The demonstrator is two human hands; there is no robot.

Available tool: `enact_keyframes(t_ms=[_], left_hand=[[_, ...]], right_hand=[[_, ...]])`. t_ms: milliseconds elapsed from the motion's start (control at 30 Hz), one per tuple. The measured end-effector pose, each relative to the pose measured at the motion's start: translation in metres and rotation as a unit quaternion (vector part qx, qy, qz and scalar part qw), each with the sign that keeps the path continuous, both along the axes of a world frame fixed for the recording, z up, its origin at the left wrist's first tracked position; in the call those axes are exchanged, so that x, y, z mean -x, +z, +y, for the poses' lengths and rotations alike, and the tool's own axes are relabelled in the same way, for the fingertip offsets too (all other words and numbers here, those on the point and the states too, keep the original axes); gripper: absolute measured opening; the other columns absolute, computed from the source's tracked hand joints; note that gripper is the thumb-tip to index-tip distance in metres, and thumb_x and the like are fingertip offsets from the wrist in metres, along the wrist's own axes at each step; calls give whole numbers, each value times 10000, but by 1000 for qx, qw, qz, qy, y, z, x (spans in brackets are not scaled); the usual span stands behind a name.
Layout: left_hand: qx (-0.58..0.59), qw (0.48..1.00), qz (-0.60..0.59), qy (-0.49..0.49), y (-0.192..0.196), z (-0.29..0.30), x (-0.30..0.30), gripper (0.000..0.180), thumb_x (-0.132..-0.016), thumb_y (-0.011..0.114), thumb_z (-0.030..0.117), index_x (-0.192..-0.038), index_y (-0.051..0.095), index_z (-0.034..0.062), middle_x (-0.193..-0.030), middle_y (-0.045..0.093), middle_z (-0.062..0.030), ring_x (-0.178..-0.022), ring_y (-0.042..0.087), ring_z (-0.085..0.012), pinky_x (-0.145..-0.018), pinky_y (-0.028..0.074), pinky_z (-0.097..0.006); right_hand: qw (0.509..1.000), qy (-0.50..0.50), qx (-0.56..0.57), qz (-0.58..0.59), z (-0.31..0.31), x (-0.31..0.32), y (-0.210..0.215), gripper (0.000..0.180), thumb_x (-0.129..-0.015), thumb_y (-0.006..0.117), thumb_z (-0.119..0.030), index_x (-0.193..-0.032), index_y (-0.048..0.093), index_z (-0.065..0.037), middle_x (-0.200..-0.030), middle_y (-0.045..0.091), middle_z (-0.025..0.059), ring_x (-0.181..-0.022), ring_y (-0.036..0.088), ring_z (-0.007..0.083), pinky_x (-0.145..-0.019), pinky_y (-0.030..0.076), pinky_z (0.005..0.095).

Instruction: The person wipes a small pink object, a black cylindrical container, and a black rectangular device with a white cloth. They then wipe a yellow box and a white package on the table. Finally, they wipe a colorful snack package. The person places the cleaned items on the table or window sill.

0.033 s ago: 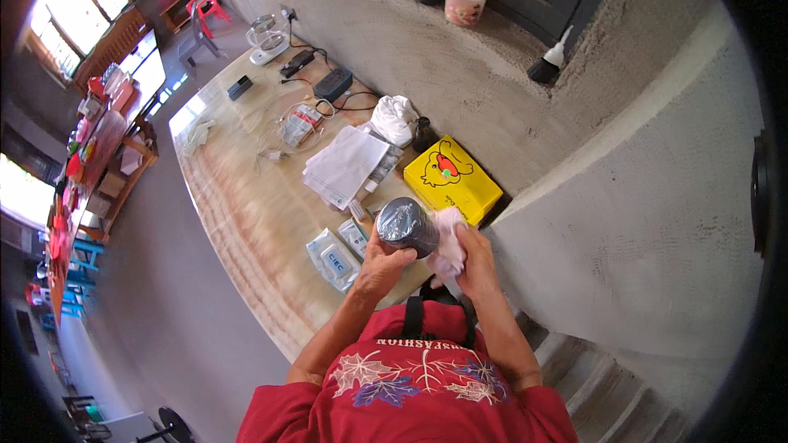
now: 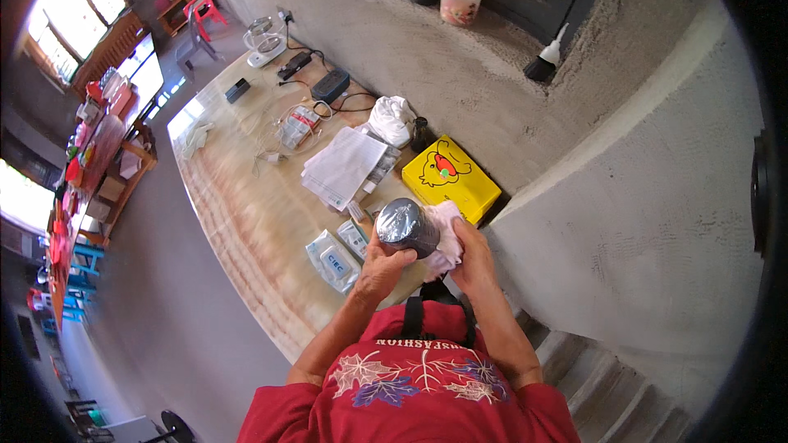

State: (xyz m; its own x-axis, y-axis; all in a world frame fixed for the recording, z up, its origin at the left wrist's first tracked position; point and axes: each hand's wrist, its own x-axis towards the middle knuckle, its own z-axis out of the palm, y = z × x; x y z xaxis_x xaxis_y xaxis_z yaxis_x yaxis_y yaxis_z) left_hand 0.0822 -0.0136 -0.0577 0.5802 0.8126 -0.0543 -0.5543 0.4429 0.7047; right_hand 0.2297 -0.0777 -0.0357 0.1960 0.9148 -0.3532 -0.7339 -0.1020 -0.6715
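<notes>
Head view looks down on a long pale tabletop (image 2: pixel 246 213) set against a rough wall. At its near right end the left hand (image 2: pixel 384 267) wraps the side of a dark, shiny round jar (image 2: pixel 405 227), its grip closed around the body, while the right hand (image 2: pixel 472 256) presses a pale pink cloth (image 2: pixel 447 234) against the jar's right side, fingers closed on the cloth. The jar looks rigid, smooth and probably slippery, perhaps breakable; its broad side wall seems the surest place to hold. Just beyond it lies a flat yellow box (image 2: pixel 451 179) with a cartoon face. Left of the jar sit two pale blue flat packets (image 2: pixel 332 259). Farther off rest white papers (image 2: pixel 343 166) and a white bundle (image 2: pixel 391 120).
</notes>
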Motion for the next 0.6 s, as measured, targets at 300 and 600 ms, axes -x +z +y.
enact_keyframes(t_ms=[300, 600], left_hand=[[32, 997, 6, 68, 6, 6, 3, 669, -701, 685, 5, -1293, 376, 54, -1219, 529, -93, -1110, 517, -213, -978, 394, -358], [35, 996, -56, 54, -4, 8, -1, 594, -754, 690, 104, -1265, 392, 45, -1245, 502, -108, -1146, 496, -247, -991, 391, -432]], right_hand=[[994, 68, 0, 84, -6, 41, -5, 342, -933, 439, -181, -1236, 446, -21, -1131, 560, 103, -967, 580, 193, -856, 476, 326], [944, 37, -70, -320, -17, 0, 63, 325, -866, 553, -91, -1178, 518, -12, -939, 597, 15, -768, 529, 55, -654, 453, 213]])
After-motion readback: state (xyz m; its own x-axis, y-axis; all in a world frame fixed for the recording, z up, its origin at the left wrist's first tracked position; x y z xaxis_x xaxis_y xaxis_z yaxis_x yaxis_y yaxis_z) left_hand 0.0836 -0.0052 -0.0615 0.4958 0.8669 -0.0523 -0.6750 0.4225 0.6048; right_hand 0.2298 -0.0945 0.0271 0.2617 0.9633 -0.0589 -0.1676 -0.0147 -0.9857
